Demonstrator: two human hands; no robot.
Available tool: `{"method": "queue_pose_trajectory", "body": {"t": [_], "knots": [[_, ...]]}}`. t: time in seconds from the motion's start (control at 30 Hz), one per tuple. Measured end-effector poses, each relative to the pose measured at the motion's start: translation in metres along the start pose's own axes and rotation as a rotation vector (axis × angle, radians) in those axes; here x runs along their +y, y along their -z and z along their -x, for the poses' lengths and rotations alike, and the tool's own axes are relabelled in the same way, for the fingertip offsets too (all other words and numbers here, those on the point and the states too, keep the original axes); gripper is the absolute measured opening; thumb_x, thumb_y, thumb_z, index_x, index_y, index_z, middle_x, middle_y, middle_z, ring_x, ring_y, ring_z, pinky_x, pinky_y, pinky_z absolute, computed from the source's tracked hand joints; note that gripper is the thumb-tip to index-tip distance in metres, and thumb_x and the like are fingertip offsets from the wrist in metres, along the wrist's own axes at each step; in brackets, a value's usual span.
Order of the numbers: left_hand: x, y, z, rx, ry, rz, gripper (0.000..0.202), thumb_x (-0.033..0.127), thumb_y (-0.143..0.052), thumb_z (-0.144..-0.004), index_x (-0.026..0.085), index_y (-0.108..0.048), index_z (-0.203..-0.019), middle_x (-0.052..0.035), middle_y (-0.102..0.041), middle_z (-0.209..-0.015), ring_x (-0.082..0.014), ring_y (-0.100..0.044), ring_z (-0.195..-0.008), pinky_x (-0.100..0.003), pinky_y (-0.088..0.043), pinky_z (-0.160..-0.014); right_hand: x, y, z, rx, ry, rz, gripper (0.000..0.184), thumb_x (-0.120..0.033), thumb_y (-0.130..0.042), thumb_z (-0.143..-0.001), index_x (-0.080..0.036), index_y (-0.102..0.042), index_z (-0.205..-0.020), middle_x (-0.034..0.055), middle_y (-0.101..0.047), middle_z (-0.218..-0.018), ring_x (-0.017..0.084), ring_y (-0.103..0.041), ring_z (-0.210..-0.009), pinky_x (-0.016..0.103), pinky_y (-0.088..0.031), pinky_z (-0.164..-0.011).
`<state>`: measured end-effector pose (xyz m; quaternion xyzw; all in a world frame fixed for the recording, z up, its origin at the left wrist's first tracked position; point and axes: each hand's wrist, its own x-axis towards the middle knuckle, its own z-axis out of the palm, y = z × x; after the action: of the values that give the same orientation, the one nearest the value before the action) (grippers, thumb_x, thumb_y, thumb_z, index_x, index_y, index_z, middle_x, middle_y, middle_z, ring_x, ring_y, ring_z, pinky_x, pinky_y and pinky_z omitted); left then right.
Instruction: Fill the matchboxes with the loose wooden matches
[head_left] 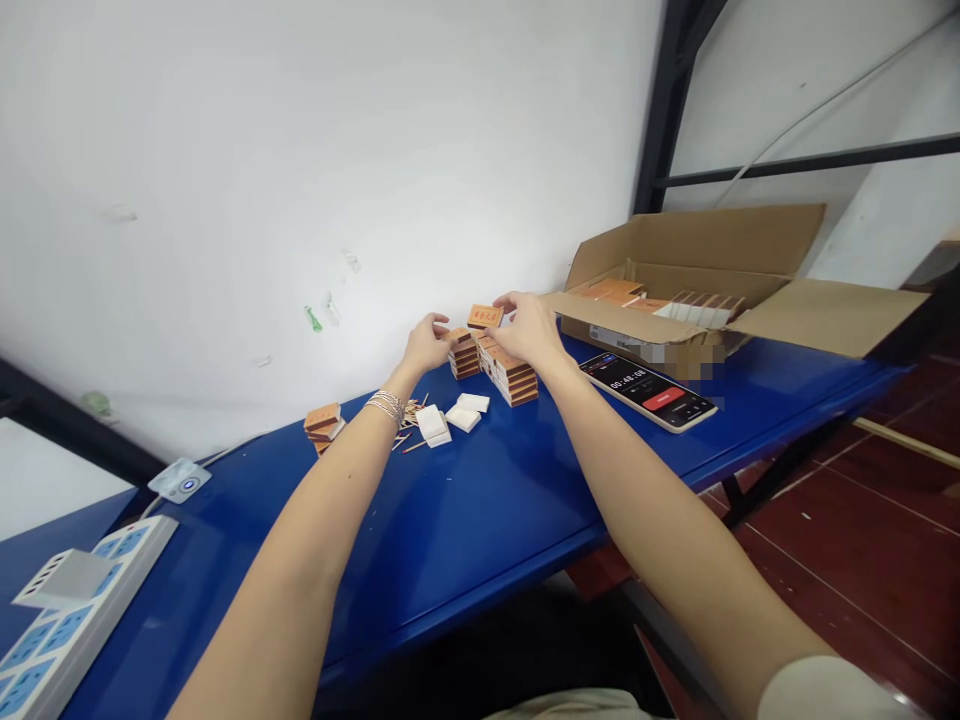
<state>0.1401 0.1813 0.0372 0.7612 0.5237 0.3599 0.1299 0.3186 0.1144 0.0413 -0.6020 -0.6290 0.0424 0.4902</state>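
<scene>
My right hand [529, 328] pinches an orange matchbox [485, 317] between thumb and fingers, just above the far end of a long stack of matchboxes [511, 380]. My left hand [427, 343] is beside a shorter matchbox stack [465, 360], fingers apart, its fingertips at the stack's upper left edge. Whether it presses on the top box cannot be made out. Nearer to me lie white matchbox trays [433, 425] and loose matches [409, 415], partly hidden by my left wrist. Another small pile of matchboxes [322, 420] stands left of my left forearm.
An open cardboard box [675, 245] with more matchboxes inside stands at the right. In front of it a phone [649, 390] shows a running timer. A power strip [82, 610] and a small white device [180, 482] sit on the blue table [465, 540] at left. A wall [337, 180] rises behind.
</scene>
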Motion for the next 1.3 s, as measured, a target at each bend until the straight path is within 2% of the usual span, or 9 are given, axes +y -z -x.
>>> {"method": "queue_pose_trajectory", "body": {"t": [0.17,0.27,0.33,0.47,0.67,0.87,1.0,1.13,1.3], "knots": [[0.002,0.03,0.026,0.01,-0.039,0.265,0.042,0.021,-0.076,-0.067,0.016,-0.058,-0.105,-0.01,-0.07,-0.095,-0.0195,-0.065,-0.086,-0.037,-0.052,-0.082,-0.002,0.009,0.001,0.061,0.016,0.036,0.038,-0.022,-0.068,-0.069,-0.015,-0.067,-0.106,0.015,-0.064,-0.107,0.031,-0.06,-0.101,0.047,-0.044,-0.092],[-0.002,0.053,0.052,-0.01,-0.051,0.382,0.05,0.022,-0.081,-0.062,0.017,-0.059,-0.106,-0.0097,-0.07,-0.096,-0.0197,-0.066,-0.086,-0.039,-0.052,-0.084,-0.007,0.015,0.003,-0.073,0.059,-0.053,0.039,-0.026,-0.073,-0.066,-0.015,-0.069,-0.104,0.0119,-0.067,-0.102,0.027,-0.063,-0.092,0.041,-0.048,-0.086],[-0.006,0.065,0.065,0.036,-0.003,0.414,0.049,0.023,-0.082,-0.061,0.016,-0.06,-0.104,-0.0105,-0.07,-0.097,-0.021,-0.066,-0.091,-0.041,-0.052,-0.086,-0.011,0.016,0.006,-0.148,0.068,-0.103,0.039,-0.029,-0.075,-0.064,-0.015,-0.071,-0.101,0.0097,-0.07,-0.098,0.024,-0.064,-0.085,0.039,-0.05,-0.081],[-0.006,0.08,0.076,0.0,0.07,0.41,0.047,0.021,-0.082,-0.061,0.015,-0.062,-0.103,-0.0128,-0.07,-0.1,-0.0228,-0.065,-0.095,-0.042,-0.052,-0.086,-0.018,0.015,0.011,-0.246,0.053,-0.15,0.042,-0.034,-0.079,-0.062,-0.016,-0.073,-0.099,0.0083,-0.072,-0.094,0.021,-0.065,-0.079,0.036,-0.051,-0.078],[0.005,0.095,0.08,-0.23,0.04,0.339,0.047,0.014,-0.081,-0.059,0.016,-0.064,-0.102,-0.012,-0.071,-0.098,-0.0224,-0.066,-0.09,-0.042,-0.052,-0.083,-0.02,0.009,0.015,-0.356,0.047,-0.187,0.048,-0.036,-0.081,-0.059,-0.015,-0.074,-0.102,0.0081,-0.073,-0.088,0.02,-0.065,-0.078,0.035,-0.051,-0.078],[0.001,0.11,0.083,-0.178,0.03,0.318,0.043,0.017,-0.081,-0.058,0.017,-0.067,-0.098,-0.0126,-0.07,-0.1,-0.025,-0.066,-0.093,-0.044,-0.053,-0.084,-0.023,0.008,0.018,-0.395,0.051,-0.225,0.048,-0.035,-0.081,-0.059,-0.014,-0.074,-0.101,0.0078,-0.072,-0.084,0.021,-0.065,-0.079,0.038,-0.052,-0.08],[-0.003,0.116,0.085,-0.242,0.011,0.304,0.044,0.016,-0.082,-0.055,0.017,-0.068,-0.097,-0.0124,-0.072,-0.094,-0.0258,-0.067,-0.09,-0.045,-0.054,-0.082,-0.028,0.01,0.022,-0.444,0.043,-0.392,0.047,-0.034,-0.081,-0.059,-0.015,-0.074,-0.101,0.0079,-0.072,-0.083,0.022,-0.066,-0.078,0.04,-0.053,-0.078],[0.002,0.112,0.089,-0.322,-0.005,0.349,0.046,0.016,-0.081,-0.056,0.017,-0.067,-0.1,-0.0125,-0.072,-0.094,-0.0257,-0.068,-0.089,-0.046,-0.053,-0.083,-0.033,0.004,0.027,-0.541,0.042,-0.563,0.044,-0.033,-0.081,-0.06,-0.017,-0.073,-0.1,0.0073,-0.073,-0.086,0.022,-0.067,-0.08,0.039,-0.055,-0.077],[0.01,0.104,0.091,-0.336,-0.015,0.393,0.05,0.018,-0.082,-0.056,0.018,-0.065,-0.103,-0.0107,-0.072,-0.092,-0.0237,-0.069,-0.086,-0.043,-0.054,-0.082,-0.034,-0.014,0.033,-0.582,0.081,-0.568,0.046,-0.036,-0.08,-0.064,-0.017,-0.071,-0.104,0.0083,-0.073,-0.088,0.021,-0.067,-0.079,0.039,-0.055,-0.077]]}}
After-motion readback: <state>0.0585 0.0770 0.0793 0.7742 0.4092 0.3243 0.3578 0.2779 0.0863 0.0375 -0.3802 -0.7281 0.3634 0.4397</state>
